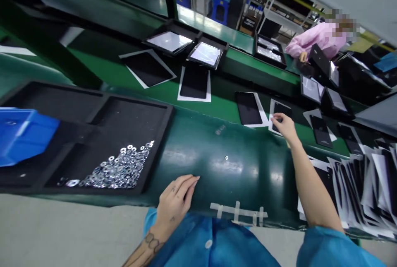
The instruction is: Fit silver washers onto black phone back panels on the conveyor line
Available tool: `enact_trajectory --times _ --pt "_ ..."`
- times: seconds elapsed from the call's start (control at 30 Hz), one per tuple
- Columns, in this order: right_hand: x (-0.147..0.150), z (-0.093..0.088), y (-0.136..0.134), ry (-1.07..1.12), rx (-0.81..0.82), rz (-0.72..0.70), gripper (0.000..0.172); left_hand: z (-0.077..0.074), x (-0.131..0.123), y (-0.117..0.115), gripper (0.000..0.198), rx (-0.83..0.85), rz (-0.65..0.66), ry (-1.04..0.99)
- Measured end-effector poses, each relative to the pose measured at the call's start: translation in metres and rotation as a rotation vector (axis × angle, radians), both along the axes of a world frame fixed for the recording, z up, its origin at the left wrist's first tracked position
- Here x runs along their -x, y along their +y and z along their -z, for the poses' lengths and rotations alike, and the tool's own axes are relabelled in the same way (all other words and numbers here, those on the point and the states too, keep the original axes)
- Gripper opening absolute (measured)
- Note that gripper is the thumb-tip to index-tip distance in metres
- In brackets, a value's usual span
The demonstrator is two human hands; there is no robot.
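My right hand [284, 127] reaches out to the green belt. Its thumb and fingertips pinch at a white paper sheet [273, 107] that lies under a dark flat panel [283, 110]. Low over the table's near edge is my left hand [177, 196], fingers drawn together; whatever may be between them is hidden. A single small metal nut or washer [226, 157] lies on the green tabletop [198, 143] between the hands. To the left, a black divided tray [169, 114] holds a heap of shiny small metal rings [119, 171].
A blue bin [25, 134] sits on the tray's left. Papers and dark panels are stacked [366, 188] at right. More panels on paper [194, 81] line the belt [220, 105]; boxes with glossy plates [206, 54] stand behind. A co-worker in pink [322, 39] handles a dark panel across the line.
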State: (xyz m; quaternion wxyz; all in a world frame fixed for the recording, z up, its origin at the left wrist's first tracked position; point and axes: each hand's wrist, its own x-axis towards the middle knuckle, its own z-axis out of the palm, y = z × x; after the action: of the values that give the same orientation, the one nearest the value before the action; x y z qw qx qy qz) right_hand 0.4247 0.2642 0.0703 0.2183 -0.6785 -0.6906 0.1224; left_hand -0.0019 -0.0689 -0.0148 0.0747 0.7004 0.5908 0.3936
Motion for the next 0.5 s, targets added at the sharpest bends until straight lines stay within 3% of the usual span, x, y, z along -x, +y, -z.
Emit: enact_trajectory --times 0.13,0.23,0.33,0.43,0.5 --pt "0.058 0.018 0.033 -0.098 0.138 0.019 0.035 -0.011 -0.002 0.004 0.030 0.071 0.041 0.048" --pt "0.080 0.024 0.048 -0.121 0.193 0.045 0.025 -0.021 -0.019 0.025 0.052 0.179 0.200 0.206" --pt "0.098 0.027 0.049 -0.163 0.224 0.047 0.020 -0.028 -0.044 0.056 0.075 0.252 0.341 0.428" --pt "0.116 0.029 0.043 -0.176 0.248 0.054 0.026 -0.031 -0.056 0.080 0.074 0.269 0.375 0.561" --pt "0.125 0.030 0.040 -0.156 0.249 0.078 0.029 -0.032 -0.051 0.087 0.069 0.272 0.374 0.610"
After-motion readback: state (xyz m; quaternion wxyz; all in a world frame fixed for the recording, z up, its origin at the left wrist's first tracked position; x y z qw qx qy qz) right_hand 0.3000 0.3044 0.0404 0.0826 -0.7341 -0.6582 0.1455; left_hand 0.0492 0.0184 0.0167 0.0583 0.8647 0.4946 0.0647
